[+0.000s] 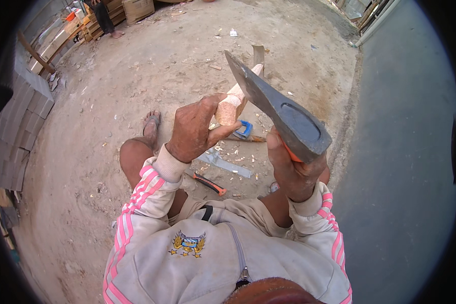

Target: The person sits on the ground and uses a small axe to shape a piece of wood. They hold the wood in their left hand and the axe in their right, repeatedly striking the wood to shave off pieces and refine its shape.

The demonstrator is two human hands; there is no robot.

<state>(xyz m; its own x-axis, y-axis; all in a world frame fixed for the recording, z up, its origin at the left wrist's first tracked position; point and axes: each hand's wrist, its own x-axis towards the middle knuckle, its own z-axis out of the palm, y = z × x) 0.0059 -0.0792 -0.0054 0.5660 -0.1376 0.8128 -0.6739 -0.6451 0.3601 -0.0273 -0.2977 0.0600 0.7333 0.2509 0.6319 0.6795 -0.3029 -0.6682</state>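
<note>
My left hand (195,124) is closed round a pale, freshly cut piece of wood (229,110) with chipped facets; its blunt end faces me. My right hand (297,169) grips a hatchet close under its dark grey steel head (289,114). Only a little of the orange handle shows below the head. The blade points up and to the left, and in this view it overlaps the wood; I cannot tell whether they touch. On the ground between my legs lie a black-and-orange handled tool (210,184), a flat grey strip (228,164) and a blue handle (244,129).
Wood chips lie scattered over the dirt ground (111,91). A smooth grey wall (400,152) runs along the right. Stacked grey blocks (23,121) stand at the left. A person's leg (104,20) shows at the far left, near stacked timber (93,25) and a brown sack (138,10).
</note>
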